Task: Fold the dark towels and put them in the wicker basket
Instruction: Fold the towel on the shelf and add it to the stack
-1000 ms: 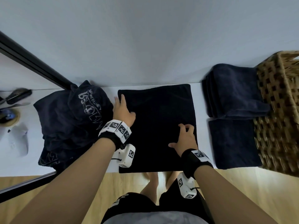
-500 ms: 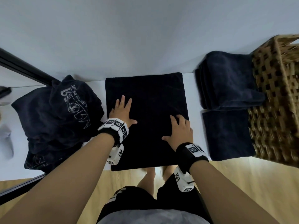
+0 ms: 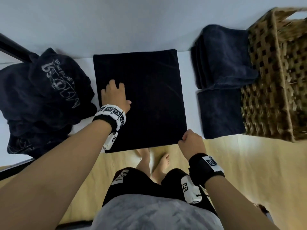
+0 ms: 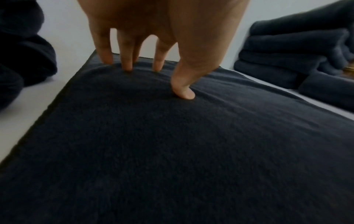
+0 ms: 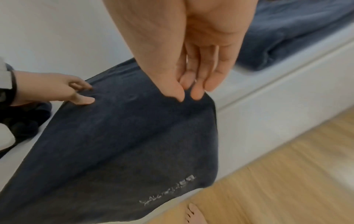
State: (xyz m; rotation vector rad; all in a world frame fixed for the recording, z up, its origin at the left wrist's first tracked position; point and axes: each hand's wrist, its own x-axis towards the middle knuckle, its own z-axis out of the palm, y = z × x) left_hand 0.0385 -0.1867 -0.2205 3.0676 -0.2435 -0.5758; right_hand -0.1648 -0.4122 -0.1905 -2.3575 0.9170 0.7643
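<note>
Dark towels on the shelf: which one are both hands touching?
The middle towel, spread flat. The left hand presses it; the right hand pinches its near corner. The others lie untouched, piled left or folded beside the basket.

Flat dark folded towel (image 3: 141,97) between crumpled dark printed towels (image 3: 41,100) leftward and stacked dark folded towels (image 3: 222,67) beside woven wicker basket (image 3: 274,80) rightward.

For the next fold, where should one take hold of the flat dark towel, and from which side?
Probably at its near right corner, from the near edge: the flat dark towel overhangs the shelf there, the right hand already pinches it, and the left hand pins the other side.
</note>
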